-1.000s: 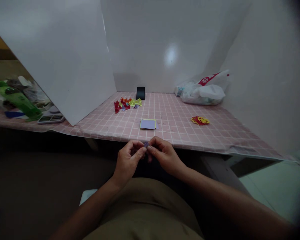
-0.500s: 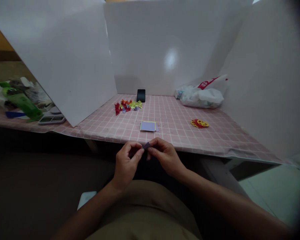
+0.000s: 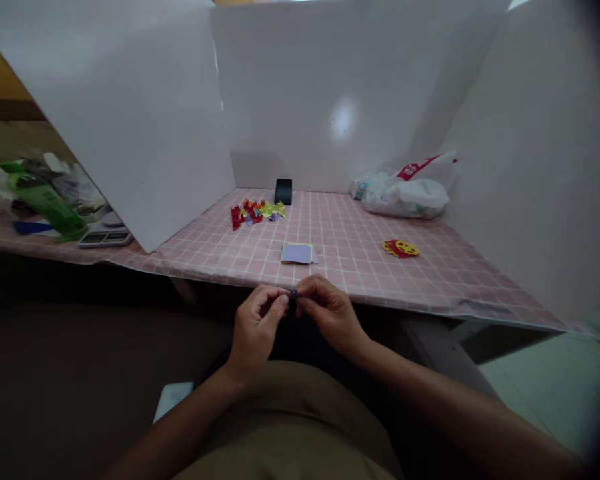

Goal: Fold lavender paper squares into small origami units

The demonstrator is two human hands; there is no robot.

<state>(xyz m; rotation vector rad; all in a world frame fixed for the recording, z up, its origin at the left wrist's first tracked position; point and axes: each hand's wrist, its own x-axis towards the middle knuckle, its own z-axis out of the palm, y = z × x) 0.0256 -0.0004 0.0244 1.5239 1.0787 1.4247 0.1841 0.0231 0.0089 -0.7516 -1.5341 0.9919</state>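
A small folded piece of purple paper (image 3: 293,294) is pinched between my two hands, just in front of the table's near edge. My left hand (image 3: 258,323) is closed on its left side, thumb against fingertips. From the right, my right hand (image 3: 331,313) grips the other side the same way. Fingers cover most of the paper, so its exact shape is hidden. Just beyond the hands, a stack of square paper sheets (image 3: 297,253) lies on the table, lilac on top with yellow showing at the edge.
Folded paper pieces (image 3: 253,212) in red, orange, yellow and lilac lie near a black phone (image 3: 283,191). Red and yellow cut-out shapes (image 3: 401,249) and a white plastic bag (image 3: 405,195) are on the right. White panels (image 3: 290,93) enclose the pink checked tabletop (image 3: 345,230).
The fingertips have drawn closer over the purple paper, and less of it shows. The view has shifted very slightly; things on the table stay put.
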